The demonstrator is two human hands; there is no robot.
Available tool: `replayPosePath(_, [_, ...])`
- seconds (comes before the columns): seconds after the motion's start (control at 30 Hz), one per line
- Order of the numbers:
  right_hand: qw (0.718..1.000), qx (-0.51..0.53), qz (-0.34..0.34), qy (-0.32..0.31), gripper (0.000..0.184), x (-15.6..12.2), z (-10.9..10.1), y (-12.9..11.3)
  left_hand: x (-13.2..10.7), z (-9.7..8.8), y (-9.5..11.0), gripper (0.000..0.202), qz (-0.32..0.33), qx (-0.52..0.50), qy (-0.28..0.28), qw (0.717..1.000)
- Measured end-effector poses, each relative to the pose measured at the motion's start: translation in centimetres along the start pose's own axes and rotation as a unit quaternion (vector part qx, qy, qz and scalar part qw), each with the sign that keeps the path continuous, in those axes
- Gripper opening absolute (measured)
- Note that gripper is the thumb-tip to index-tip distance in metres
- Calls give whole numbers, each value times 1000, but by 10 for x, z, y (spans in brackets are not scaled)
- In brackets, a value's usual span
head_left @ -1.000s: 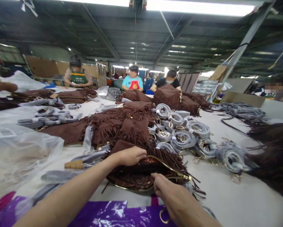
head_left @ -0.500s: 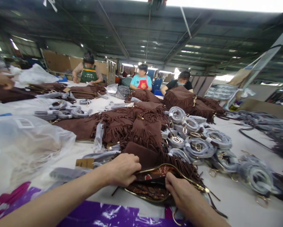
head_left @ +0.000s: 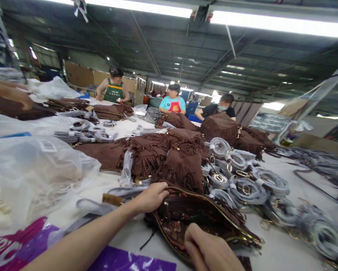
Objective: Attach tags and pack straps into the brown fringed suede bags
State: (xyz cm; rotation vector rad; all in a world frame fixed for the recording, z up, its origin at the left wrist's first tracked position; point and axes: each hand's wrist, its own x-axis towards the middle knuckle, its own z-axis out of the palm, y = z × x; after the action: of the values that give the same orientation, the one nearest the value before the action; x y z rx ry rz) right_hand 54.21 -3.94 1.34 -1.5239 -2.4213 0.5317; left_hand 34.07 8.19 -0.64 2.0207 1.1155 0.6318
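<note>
Honestly, snag risk around an open bag

Head view: I've got the brown fringed bag (head_left: 197,209) gaping open toward the near edge of the table (head_left: 273,246). Left hand (head_left: 153,197) is clamped on it, left end of the opening. Right hand (head_left: 211,248) is curled in at the opening; can't tell whether it grips anything. My read on risks: left pinch looks narrow, so a hard right-hand pull could slip it and let the bag sag. Fringe (head_left: 233,210) lies along the zipper (head_left: 242,238); loose strands could jam the teeth. Coiled straps (head_left: 249,191) sit close on the right, could hook fringe if the bag swings.
</note>
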Motion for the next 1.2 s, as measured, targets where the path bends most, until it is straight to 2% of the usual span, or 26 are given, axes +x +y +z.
replayPosePath(0.13, [997,-7,42,65,20,28,8,2,1,1,-8,16,-27,-109,-2,994])
replayPosePath(0.3, [997,17,36,60,20,32,12,15,1,5,-15,17,-63,-246,-2,967])
replayPosePath(0.53, [991,115,48,50,17,33,19,13,4,14,-16,26,-116,-399,-20,909])
replayPosePath(0.67, [982,177,55,46,15,38,27,14,4,15,-14,26,-135,-441,-16,887])
replayPosePath(0.8, [974,215,63,43,18,40,27,11,6,17,-17,22,-143,-458,-8,877])
replayPosePath(1.07, [980,191,33,40,19,56,20,-7,6,20,-24,15,-152,-470,12,869])
replayPosePath(1.2, [979,199,46,12,18,53,20,-1,7,21,-24,16,-159,-489,14,857])
